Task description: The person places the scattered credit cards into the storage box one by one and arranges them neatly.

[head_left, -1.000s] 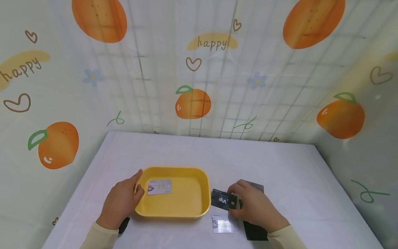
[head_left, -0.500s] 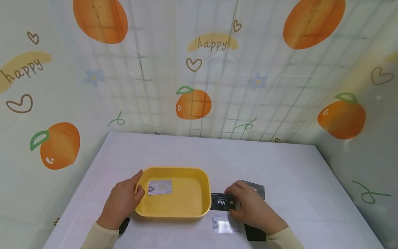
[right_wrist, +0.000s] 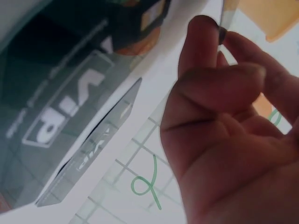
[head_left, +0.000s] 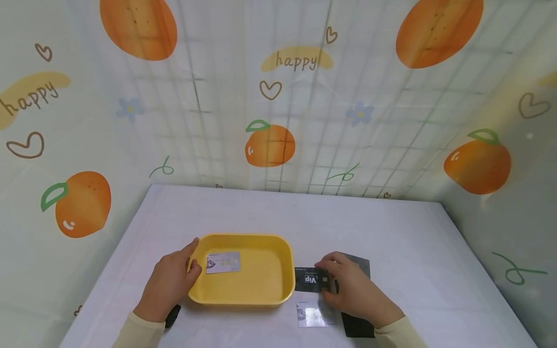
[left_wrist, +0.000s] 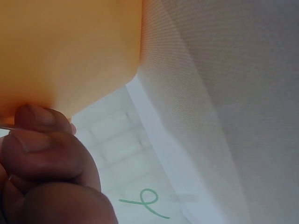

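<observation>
My right hand (head_left: 354, 292) pinches a black "VIP" card (head_left: 311, 279) between thumb and fingertips. The card lies level beside the right wall of the yellow tray (head_left: 265, 290); in the right wrist view it shows only as a thin edge (right_wrist: 221, 21) at the fingertips. My left hand (head_left: 169, 280) grips the tray's left rim, its thumb on the inner side. A silver card (head_left: 223, 262) lies inside the tray, towards the left. Just below the black card, a clear-looking silver card (head_left: 313, 314) rests on the table.
Two more black cards lie under and beside my right hand: a far one (head_left: 362, 263) and a near one (head_left: 358, 325). Both show larger in the right wrist view, the near card (right_wrist: 70, 107) in front. A small black object (head_left: 172, 317) shows by the left wrist. Patterned curtain surrounds the white table (head_left: 270, 210).
The pinched black card has turned from a slant to nearly straight, with slight shifts of the right hand. The left hand and tray stay in place.
</observation>
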Demonstrator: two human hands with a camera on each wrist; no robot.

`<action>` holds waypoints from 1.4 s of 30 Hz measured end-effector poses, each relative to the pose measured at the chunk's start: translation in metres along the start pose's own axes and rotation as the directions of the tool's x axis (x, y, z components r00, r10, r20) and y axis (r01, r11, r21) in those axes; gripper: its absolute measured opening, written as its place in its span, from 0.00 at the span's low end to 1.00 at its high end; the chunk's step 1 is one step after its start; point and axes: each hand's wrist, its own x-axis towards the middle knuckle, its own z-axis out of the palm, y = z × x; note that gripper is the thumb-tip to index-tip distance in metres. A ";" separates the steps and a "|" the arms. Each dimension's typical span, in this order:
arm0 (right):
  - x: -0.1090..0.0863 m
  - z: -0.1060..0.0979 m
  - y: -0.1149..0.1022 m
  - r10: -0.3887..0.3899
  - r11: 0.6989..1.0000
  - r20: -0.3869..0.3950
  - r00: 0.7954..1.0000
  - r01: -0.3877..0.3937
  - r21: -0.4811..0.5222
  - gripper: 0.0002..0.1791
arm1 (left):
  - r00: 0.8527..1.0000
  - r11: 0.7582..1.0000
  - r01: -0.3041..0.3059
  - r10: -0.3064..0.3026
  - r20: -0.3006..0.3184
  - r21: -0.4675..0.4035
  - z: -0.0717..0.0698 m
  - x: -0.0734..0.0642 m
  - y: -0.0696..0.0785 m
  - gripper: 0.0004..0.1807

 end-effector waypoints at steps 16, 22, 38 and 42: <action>0.002 0.001 0.007 0.030 0.999 -0.007 1.000 -0.030 0.017 0.32 | 1.000 1.000 0.021 -0.021 0.012 0.003 0.001 0.000 -0.001 0.31; 0.001 -0.002 0.007 0.014 1.000 -0.014 1.000 -0.014 0.023 0.33 | 0.999 0.999 0.037 -0.037 0.028 0.005 0.000 0.000 0.000 0.31; 0.001 -0.003 0.009 -0.007 1.000 -0.076 0.997 0.006 -0.011 0.32 | 0.999 0.999 0.035 -0.035 0.021 0.008 -0.002 0.000 -0.001 0.32; -0.002 -0.006 0.014 -0.013 0.999 -0.112 0.994 0.007 -0.050 0.31 | 0.999 0.999 0.035 -0.035 0.019 0.001 0.001 0.000 -0.001 0.32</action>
